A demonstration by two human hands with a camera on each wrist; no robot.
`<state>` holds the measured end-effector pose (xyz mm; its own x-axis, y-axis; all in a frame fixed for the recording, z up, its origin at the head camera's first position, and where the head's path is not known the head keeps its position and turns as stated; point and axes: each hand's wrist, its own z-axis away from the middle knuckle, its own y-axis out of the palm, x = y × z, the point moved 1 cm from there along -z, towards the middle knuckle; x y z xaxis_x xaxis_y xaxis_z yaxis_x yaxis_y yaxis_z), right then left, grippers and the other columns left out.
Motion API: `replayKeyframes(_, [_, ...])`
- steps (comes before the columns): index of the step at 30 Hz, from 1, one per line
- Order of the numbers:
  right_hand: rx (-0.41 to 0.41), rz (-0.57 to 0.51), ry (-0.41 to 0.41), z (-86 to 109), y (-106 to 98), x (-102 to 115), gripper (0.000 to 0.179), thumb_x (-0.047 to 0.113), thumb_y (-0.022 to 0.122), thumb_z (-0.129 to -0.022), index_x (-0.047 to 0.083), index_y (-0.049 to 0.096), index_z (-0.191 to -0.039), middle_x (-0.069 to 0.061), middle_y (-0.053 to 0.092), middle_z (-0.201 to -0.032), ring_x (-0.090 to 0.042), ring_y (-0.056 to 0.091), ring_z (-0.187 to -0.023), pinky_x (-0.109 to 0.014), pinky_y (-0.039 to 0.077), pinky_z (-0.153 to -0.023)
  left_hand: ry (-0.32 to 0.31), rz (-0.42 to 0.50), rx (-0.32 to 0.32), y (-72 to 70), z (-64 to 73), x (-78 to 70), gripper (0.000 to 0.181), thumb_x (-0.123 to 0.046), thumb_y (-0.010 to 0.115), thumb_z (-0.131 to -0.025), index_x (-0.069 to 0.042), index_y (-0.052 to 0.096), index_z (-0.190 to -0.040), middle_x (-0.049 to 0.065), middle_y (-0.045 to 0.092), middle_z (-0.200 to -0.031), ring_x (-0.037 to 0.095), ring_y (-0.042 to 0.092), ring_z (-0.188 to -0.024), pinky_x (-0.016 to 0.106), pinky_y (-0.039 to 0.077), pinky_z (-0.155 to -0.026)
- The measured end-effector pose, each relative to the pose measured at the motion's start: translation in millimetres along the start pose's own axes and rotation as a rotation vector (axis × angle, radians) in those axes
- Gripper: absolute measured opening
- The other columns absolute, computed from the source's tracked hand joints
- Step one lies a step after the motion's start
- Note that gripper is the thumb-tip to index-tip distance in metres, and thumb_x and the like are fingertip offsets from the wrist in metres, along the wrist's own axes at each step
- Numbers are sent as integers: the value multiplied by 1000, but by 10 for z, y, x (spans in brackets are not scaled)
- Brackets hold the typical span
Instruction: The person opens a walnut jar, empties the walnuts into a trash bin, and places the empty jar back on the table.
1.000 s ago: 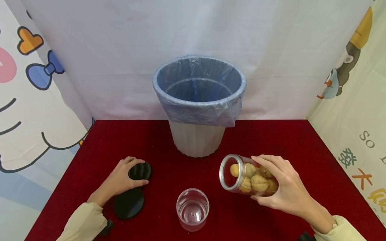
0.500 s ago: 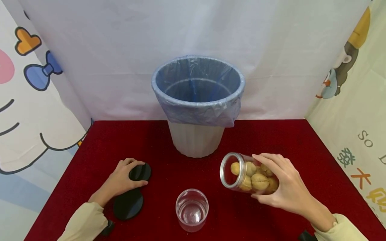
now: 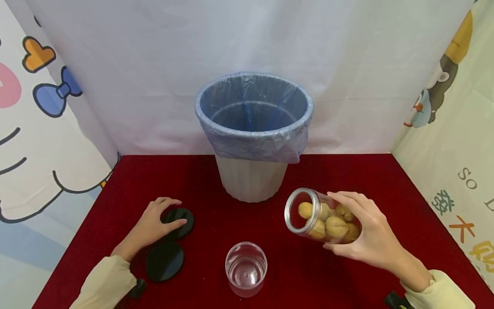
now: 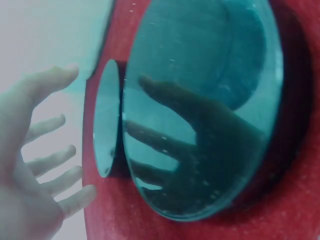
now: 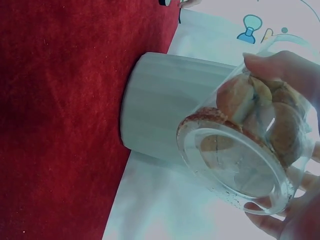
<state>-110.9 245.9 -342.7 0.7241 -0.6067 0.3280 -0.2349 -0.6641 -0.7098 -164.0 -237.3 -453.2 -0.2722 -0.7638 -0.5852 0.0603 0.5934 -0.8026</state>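
My left hand [image 3: 148,227] hovers over the smaller black round lid [image 3: 184,215], thumb and fingers spread, holding nothing. A larger black lid [image 3: 165,261] lies on the red cloth just nearer to me. In the left wrist view the fingers stand apart beside both shiny discs, and the large one [image 4: 200,125] mirrors the hand. My right hand [image 3: 370,236] grips a clear jar [image 3: 317,216] by its base half. Several walnuts [image 3: 336,227] sit inside. The lidless jar lies tilted over, its mouth pointing left; its bottom [image 5: 235,165] shows in the right wrist view.
A white bin [image 3: 251,178] with a blue plastic liner [image 3: 258,146] stands at the back centre. A clear plastic cup [image 3: 246,270] is at the front, between my hands. Red cloth [image 3: 347,171] covers the table, with printed curtains [image 3: 463,141] around it.
My left hand has let go of the smaller lid, its fingers shifting slightly left and away. The right hand has raised the jar a little.
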Motion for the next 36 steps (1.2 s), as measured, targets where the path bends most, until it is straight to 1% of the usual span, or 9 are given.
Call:
replayKeyframes(5, [5, -8, 32, -42, -35, -20, 95, 24, 93, -40, 9, 57, -127, -2, 56, -120, -14, 48, -109, -25, 35, -86, 25, 88, -57, -73, -36, -41, 53, -36, 71, -85, -9, 54, -127, 16, 49, -129, 38, 47, -113, 56, 42, -88])
replayKeyframes(9, [6, -19, 46, -79, -57, -43, 98, 20, 94, -39, 9, 56, -128, -2, 56, -121, -13, 49, -108, -23, 37, -84, 36, 137, -96, -122, -57, -111, 50, -32, 71, -85, -11, 54, -127, 12, 50, -128, 35, 50, -110, 52, 44, -88])
replayKeyframes(16, [-16, -53, 25, -200, -119, -63, 101, 13, 95, -35, 3, 55, -127, -5, 58, -115, -15, 51, -102, -16, 39, -83, 69, 188, -205, -221, -119, -223, 49, -27, 71, -85, -14, 53, -129, 7, 52, -126, 25, 49, -110, 51, 43, -88])
replayKeyframes(20, [-27, -72, 7, -316, -190, 55, 99, 6, 94, -33, -3, 55, -123, -10, 59, -109, -16, 53, -97, -13, 41, -80, 76, 208, -249, -294, -155, -287, 50, -25, 72, -85, -16, 52, -131, 5, 52, -128, 23, 49, -111, 49, 43, -90])
replayKeyframes(21, [-30, -77, 3, -347, -211, 96, 98, 4, 93, -32, -4, 55, -122, -11, 59, -108, -16, 53, -96, -13, 41, -79, 80, 209, -258, -313, -165, -305, 51, -24, 72, -85, -16, 52, -131, 4, 52, -128, 22, 49, -112, 48, 43, -91])
replayKeyframes(24, [-39, -87, -7, -429, -268, 200, 96, 1, 92, -32, -7, 55, -120, -12, 60, -105, -16, 54, -92, -13, 42, -77, 101, 214, -282, -372, -194, -378, 51, -21, 73, -84, -18, 52, -131, 3, 51, -130, 21, 50, -112, 36, 44, -92])
replayKeyframes(27, [-50, -85, -7, -478, -305, 239, 95, 0, 92, -31, -8, 55, -118, -11, 60, -104, -14, 54, -91, -13, 42, -76, 124, 216, -298, -429, -228, -469, 53, -18, 74, -83, -18, 52, -131, 3, 51, -130, 20, 49, -113, 25, 43, -92])
replayKeyframes(34, [-63, -85, -5, -562, -365, 231, 94, -1, 92, -31, -8, 56, -118, -11, 60, -105, -14, 54, -92, -13, 42, -76, 171, 238, -325, -607, -260, -791, 52, -6, 73, -80, -7, 53, -128, 10, 51, -128, 25, 48, -113, 18, 39, -92])
replayKeyframes(36, [-59, -80, -7, -595, -386, 228, 94, -1, 92, -32, -7, 56, -118, -12, 60, -107, -15, 53, -93, -13, 42, -76, 194, 243, -341, -644, -281, -811, 52, -5, 73, -80, -6, 53, -128, 12, 51, -128, 26, 48, -112, 14, 37, -91])
